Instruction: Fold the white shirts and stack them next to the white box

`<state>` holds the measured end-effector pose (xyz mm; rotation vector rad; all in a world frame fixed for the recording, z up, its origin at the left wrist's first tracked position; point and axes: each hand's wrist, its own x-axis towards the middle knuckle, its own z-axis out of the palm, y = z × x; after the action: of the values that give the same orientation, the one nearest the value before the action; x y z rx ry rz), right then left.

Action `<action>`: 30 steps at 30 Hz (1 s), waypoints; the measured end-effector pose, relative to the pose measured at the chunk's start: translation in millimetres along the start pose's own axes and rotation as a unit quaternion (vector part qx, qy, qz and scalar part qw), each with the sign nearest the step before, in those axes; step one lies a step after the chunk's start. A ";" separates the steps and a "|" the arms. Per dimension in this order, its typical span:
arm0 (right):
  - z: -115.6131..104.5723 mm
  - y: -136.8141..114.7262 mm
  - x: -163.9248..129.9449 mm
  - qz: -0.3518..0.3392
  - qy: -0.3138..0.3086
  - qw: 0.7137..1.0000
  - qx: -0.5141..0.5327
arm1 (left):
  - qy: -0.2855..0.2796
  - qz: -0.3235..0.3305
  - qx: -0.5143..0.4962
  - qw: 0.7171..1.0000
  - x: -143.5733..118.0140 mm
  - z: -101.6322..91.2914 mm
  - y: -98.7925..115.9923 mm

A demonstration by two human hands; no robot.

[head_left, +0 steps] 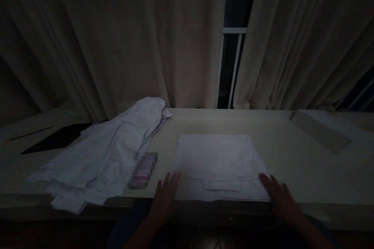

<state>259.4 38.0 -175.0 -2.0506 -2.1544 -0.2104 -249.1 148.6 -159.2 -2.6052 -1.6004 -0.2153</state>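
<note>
At the far left of the frame: one thin stick, lying slantwise on the pale surface. Next, one dark flat sheet, its right end under a heap of white cloth, rumpled, running from left of centre down to the lower left, its near end over the front edge. Beside the heap, one small oblong item, pixelated, details unreadable. Lower centre: my left hand, fingers extended, gripping nothing, at the near left edge of one folded white cloth, laid flat, its near side layered and creased. Upper centre-right: a window between beige curtains. Lower right of centre: my right hand, fingers spread, fingertips at the folded cloth's right edge, gripping nothing. Right: one greyish flat-sided object.
</note>
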 end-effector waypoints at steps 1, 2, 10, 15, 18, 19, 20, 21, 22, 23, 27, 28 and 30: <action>1.2 0.8 -0.4 0.000 -0.003 1.000 -0.001 | -0.004 0.002 0.000 1.000 -0.5 0.9 -0.3; 1.7 1.2 -0.8 0.000 -0.006 1.000 -0.001 | -0.007 0.005 0.000 1.000 -0.9 1.4 -0.5; -6.9 -2.2 -2.0 0.014 -0.014 1.000 0.002 | -0.005 0.024 0.003 1.000 -3.6 0.4 -6.6; -11.5 0.9 -4.0 -0.004 -0.009 0.999 0.033 | 0.062 0.083 -0.064 0.993 -9.1 3.6 -20.2; -15.0 2.0 -5.8 -0.009 -0.011 0.999 0.037 | 0.076 0.092 -0.093 0.989 -11.6 6.1 -26.3; -16.2 1.9 -6.2 -0.009 -0.011 0.999 0.038 | 0.079 0.095 -0.100 0.987 -12.2 6.5 -27.7; -17.4 1.8 -6.4 -0.008 -0.011 0.999 0.039 | 0.083 0.096 -0.108 0.986 -12.6 6.6 -28.7; -18.7 1.5 -6.6 -0.007 -0.012 0.999 0.042 | 0.089 0.094 -0.117 0.985 -12.8 6.6 -29.8; -19.8 1.2 -6.6 -0.005 -0.015 0.999 0.045 | 0.097 0.087 -0.125 0.984 -12.6 6.4 -31.0; -21.0 0.9 -6.6 -0.003 -0.019 0.999 0.048 | 0.105 0.079 -0.133 0.982 -12.0 6.4 -32.6; -23.9 0.0 -7.0 0.002 -0.026 0.998 0.055 | 0.127 0.054 -0.153 0.979 -3.9 9.0 -46.0; -24.2 -0.1 -7.4 0.003 -0.022 0.998 0.056 | 0.128 0.053 -0.157 0.978 -0.3 10.0 -50.7; -24.3 0.1 -8.0 0.006 -0.014 0.998 0.057 | 0.124 0.061 -0.169 0.976 8.5 10.6 -59.9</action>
<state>260.4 25.1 -153.0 -2.0135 -2.1169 -0.0557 -297.9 184.7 -168.7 -2.7628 -1.4184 -0.8347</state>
